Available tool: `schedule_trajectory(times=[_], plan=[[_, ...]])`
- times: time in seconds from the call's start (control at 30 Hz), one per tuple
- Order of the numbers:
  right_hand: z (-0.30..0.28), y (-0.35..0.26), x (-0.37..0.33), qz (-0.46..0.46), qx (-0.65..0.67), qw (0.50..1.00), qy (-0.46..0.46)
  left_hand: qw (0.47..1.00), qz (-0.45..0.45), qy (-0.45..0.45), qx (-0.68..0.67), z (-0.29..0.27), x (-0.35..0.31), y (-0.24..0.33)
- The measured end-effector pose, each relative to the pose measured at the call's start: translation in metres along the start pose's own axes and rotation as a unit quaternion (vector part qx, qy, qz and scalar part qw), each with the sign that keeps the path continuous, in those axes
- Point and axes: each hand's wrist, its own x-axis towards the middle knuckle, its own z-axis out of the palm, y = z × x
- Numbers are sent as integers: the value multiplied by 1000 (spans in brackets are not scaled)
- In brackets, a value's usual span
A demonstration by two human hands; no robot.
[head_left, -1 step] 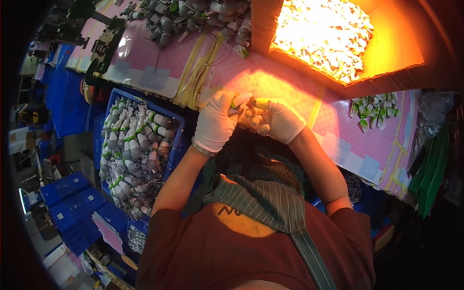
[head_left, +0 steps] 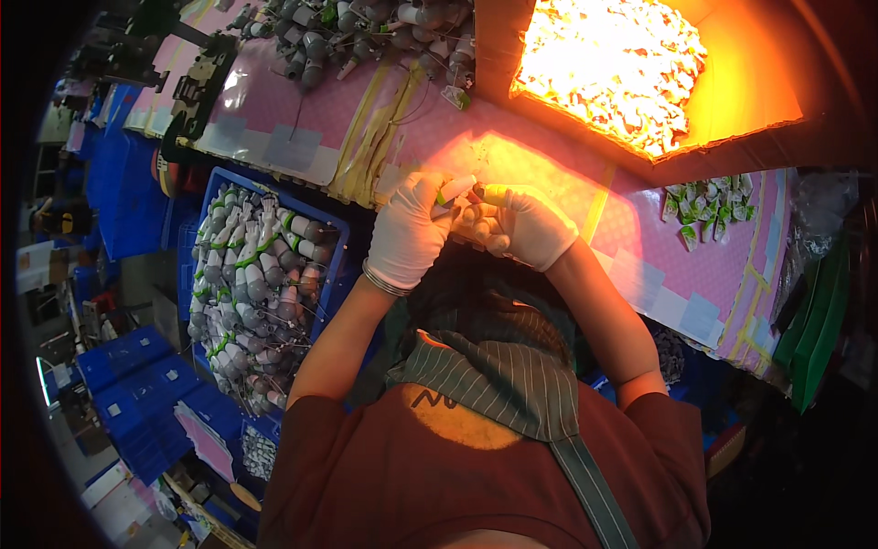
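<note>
My left hand (head_left: pixel 407 231), in a white glove, is closed around a small white tube-shaped part (head_left: pixel 460 187) with a green band. It is tilted, its free end toward my right. My right hand (head_left: pixel 532 227), also gloved, pinches at that end with thumb and forefinger. Its other fingers curl below, and what lies between the fingertips is too small to make out. Both hands are at the near edge of the pink-covered table (head_left: pixel 626 215), in bright orange light.
To my left, a blue crate (head_left: pixel 340 261) holds many white-and-grey parts (head_left: pixel 242 284) with green bands and wires. Similar grey parts (head_left: pixel 366 32) are heaped at the back. A cardboard box (head_left: pixel 754 137) holds brightly lit small pieces. Small green-and-white pieces (head_left: pixel 709 203) lie at right.
</note>
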Motion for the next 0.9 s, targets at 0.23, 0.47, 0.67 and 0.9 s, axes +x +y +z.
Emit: schedule_trajectory(times=[0.23,0.47,0.67,0.9], plan=[[-7,5,6,43,0,999,7,1000,4,-8,27,1,-3,-1],[-5,3,4,41,39,998,-39,999,-7,7,46,3,-10,-10],[-6,9,5,53,38,998,-3,999,-3,-1,32,3,-13,-6],[-5,10,4,50,44,998,-18,999,-24,-10,35,2,-15,-2]])
